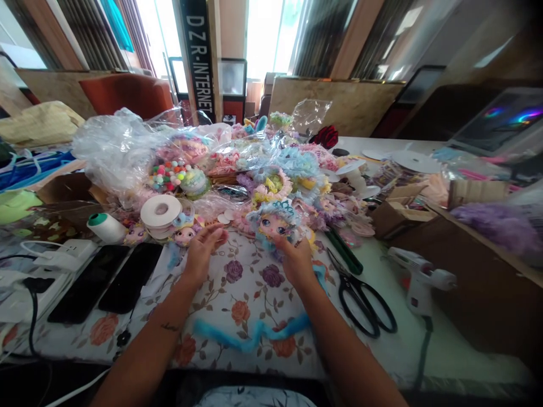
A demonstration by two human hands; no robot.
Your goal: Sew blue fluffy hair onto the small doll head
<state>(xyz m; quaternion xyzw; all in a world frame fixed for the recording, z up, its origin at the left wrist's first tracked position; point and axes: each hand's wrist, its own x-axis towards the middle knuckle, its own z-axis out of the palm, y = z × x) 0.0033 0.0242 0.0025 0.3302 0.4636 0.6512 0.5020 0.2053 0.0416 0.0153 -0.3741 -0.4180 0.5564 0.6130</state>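
My right hand [297,257] grips a doll-face ornament [275,221] with big blue eyes, a pale-blue lace frill and a small blue crown. The thumb lies at its lower edge. To the left, my left hand [203,249] is loosely curled, with a gap between thumb and fingers and nothing visible in it. Just beside that hand lies another doll-face piece [185,234]. A fluffy blue strip [254,334] winds across the flowered tablecloth [233,294] between my forearms and passes behind the right wrist.
Black-handled scissors [360,299], a dark green tool [345,251] and a white glue gun [419,280] lie at right, near a cardboard box [466,299]. At left are two phones [131,277], a ribbon spool [161,212] and power strips [63,254]. Wrapped trims [297,164] pile up behind.
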